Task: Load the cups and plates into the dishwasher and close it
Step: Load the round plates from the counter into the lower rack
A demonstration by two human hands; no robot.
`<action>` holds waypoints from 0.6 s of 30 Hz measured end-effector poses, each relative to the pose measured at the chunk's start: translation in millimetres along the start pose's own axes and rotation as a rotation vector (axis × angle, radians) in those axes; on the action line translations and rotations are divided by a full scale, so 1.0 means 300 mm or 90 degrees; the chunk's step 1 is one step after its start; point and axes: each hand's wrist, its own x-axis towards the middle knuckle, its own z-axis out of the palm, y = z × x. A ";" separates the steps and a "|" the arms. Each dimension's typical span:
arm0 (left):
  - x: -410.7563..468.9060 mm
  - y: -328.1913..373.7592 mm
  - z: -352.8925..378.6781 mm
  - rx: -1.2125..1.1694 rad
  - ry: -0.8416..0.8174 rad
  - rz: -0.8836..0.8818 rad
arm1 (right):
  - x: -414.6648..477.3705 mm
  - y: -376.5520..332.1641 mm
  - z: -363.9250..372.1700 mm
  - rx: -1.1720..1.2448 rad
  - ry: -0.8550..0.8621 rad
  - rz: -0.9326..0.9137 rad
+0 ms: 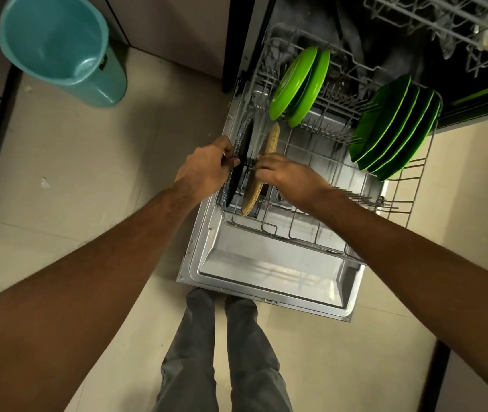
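The dishwasher door lies open and its lower rack is pulled out over it. A black plate stands on edge at the rack's left side, and my left hand grips its rim. Just right of it a tan speckled plate stands on edge, with my right hand curled over its rim. Two light green plates stand at the rack's back. Several dark green plates stand in a row at the right.
A teal plastic bucket stands on the tiled floor at the upper left, beside cabinet fronts. The upper rack is partly pulled out at the top right. My legs stand just before the door's front edge.
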 end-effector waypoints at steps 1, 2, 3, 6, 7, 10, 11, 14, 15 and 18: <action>-0.003 0.001 -0.002 -0.003 -0.006 -0.009 | 0.002 -0.011 0.001 0.000 0.014 0.014; -0.008 -0.001 -0.003 0.002 -0.009 -0.017 | 0.001 -0.023 0.005 0.003 0.027 0.034; -0.013 -0.003 -0.005 0.011 -0.010 -0.023 | -0.003 -0.033 0.010 0.011 0.042 0.061; -0.045 -0.004 -0.025 0.026 0.007 -0.037 | -0.033 -0.064 0.009 0.076 0.121 0.144; -0.060 -0.003 -0.035 0.026 0.017 -0.044 | -0.048 -0.074 0.006 0.110 0.147 0.170; -0.120 0.011 -0.075 0.030 0.039 -0.064 | -0.106 -0.101 -0.024 0.184 0.205 0.239; -0.150 0.026 -0.099 0.027 0.046 -0.072 | -0.131 -0.112 -0.044 0.203 0.220 0.258; -0.230 0.074 -0.157 0.012 0.070 -0.094 | -0.194 -0.147 -0.092 0.233 0.243 0.308; -0.261 0.094 -0.172 0.008 0.079 -0.091 | -0.212 -0.163 -0.107 0.240 0.247 0.321; -0.359 0.171 -0.237 -0.010 0.109 -0.079 | -0.241 -0.222 -0.189 0.268 0.270 0.337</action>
